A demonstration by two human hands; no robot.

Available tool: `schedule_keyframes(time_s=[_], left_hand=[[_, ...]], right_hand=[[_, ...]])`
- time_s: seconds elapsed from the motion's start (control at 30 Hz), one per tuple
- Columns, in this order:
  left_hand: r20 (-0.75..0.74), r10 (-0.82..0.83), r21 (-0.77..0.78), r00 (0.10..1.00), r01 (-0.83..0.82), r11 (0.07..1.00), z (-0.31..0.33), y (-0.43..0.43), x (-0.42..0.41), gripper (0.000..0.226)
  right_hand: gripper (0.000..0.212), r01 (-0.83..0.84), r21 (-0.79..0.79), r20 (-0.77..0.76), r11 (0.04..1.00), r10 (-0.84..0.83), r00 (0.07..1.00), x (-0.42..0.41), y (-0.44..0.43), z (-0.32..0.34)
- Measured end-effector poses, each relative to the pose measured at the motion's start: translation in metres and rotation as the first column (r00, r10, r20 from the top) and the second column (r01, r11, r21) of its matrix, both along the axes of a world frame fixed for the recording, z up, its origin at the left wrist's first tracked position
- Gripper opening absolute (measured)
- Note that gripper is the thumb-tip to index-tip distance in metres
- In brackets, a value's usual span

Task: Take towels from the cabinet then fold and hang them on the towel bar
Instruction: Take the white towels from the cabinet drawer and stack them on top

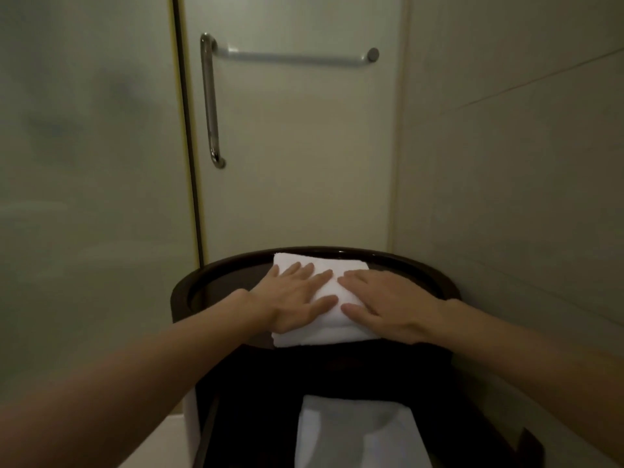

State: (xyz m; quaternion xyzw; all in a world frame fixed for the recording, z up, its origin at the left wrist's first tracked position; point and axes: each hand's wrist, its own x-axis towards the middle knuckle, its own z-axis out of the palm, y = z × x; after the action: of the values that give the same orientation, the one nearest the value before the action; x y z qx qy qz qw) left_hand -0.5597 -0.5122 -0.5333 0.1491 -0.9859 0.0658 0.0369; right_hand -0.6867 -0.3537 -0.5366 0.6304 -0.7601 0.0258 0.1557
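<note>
Lower towel: a second white towel [358,434] lies on the shelf at bottom centre, its near end cut off by the frame edge.
Cabinet: dark wood cabinet [337,252] with a round top and raised rim. Its right side stands close to the wall [506,163]. There is more open room on its left.
Left hand: the left hand [297,298] is flat with fingers spread, pressing on the towel's left half.
Right hand: the right hand [388,305] is flat with fingers straight, pressing on the right half. Its fingertips nearly meet the left's.
Folded towel: the white folded towel [320,263] lies on the cabinet top. Its near edge hangs over the front rim and its far edge reaches the back rim.
Door handle: a vertical metal door handle [210,99] sits at the left edge of the glass door [304,163], beside the frosted panel [84,163].
Towel bar: the pale horizontal towel bar [293,57] crosses the door at upper centre, well above the cabinet, with plain door between them.
</note>
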Motion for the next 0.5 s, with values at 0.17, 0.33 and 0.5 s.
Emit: schedule_keyframes(time_s=[0.17,0.33,0.5], left_hand=[[-0.149,-0.131,-0.161,0.98,0.107,0.981,0.003,0.008,0.017,0.063],[-0.45,-0.323,-0.056,0.833,0.334,0.941,0.003,0.032,0.033,0.043],[-0.381,-0.368,0.107,0.848,0.436,0.894,-0.011,0.054,0.047,0.016]], right_hand=[[0.039,-0.256,-0.125,-0.206,0.959,0.227,0.952,0.012,0.024,0.0],[0.024,-0.262,-0.1,-0.187,0.96,0.24,0.953,0.025,0.043,-0.007],[0.023,-0.2,0.107,-0.102,0.974,0.211,0.972,0.032,0.056,-0.025]])
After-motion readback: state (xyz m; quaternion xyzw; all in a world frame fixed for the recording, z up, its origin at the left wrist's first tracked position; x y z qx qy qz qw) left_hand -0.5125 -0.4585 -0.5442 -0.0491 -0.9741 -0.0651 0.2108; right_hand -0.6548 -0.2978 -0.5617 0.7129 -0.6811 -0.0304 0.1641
